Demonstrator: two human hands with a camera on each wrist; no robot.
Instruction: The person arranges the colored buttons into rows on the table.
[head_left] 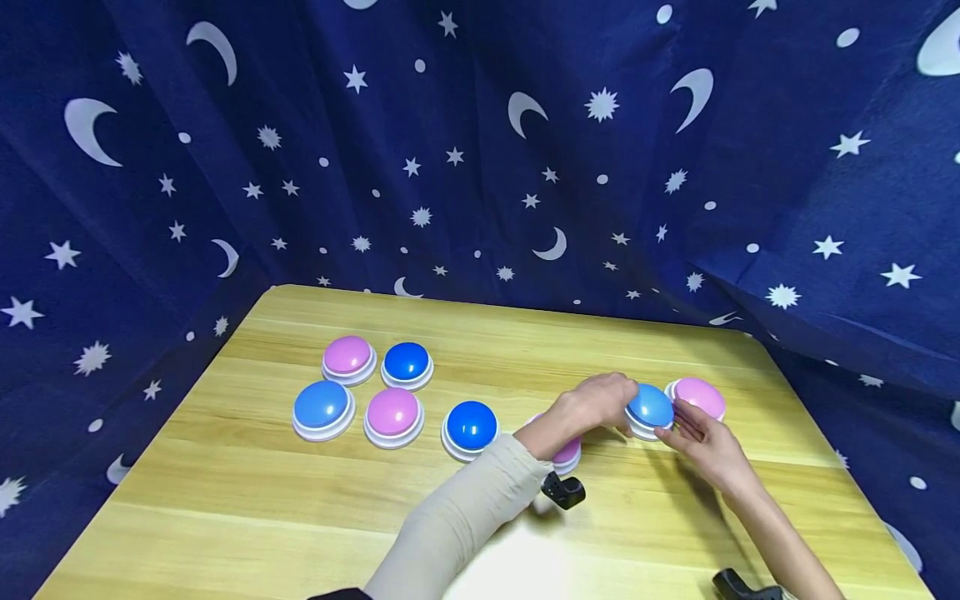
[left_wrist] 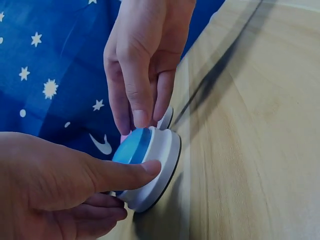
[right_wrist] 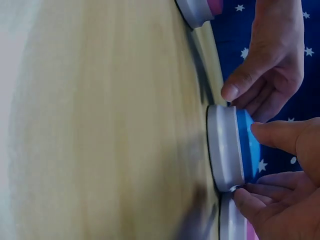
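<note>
A light-blue dome button (head_left: 651, 406) with a round white base is on the right part of the table, between both hands. My left hand (head_left: 600, 402) is at its left side; in the left wrist view the thumb (left_wrist: 142, 170) crosses the white base while the fingers curl underneath. From the right, my right hand (head_left: 708, 450) holds the same button, its thumb (right_wrist: 272, 134) by the blue dome and its fingers at the base's side. A pink dome button (head_left: 699, 396) sits close behind the right fingers.
My left forearm partly covers another pink button (head_left: 567, 452), beside a darker blue one (head_left: 471, 425). Farther left stand two pink buttons (head_left: 347, 354), a dark blue (head_left: 407, 361) and a light-blue button (head_left: 320, 404). A star-patterned navy curtain (head_left: 465, 167) hangs around the wooden table (head_left: 225, 500).
</note>
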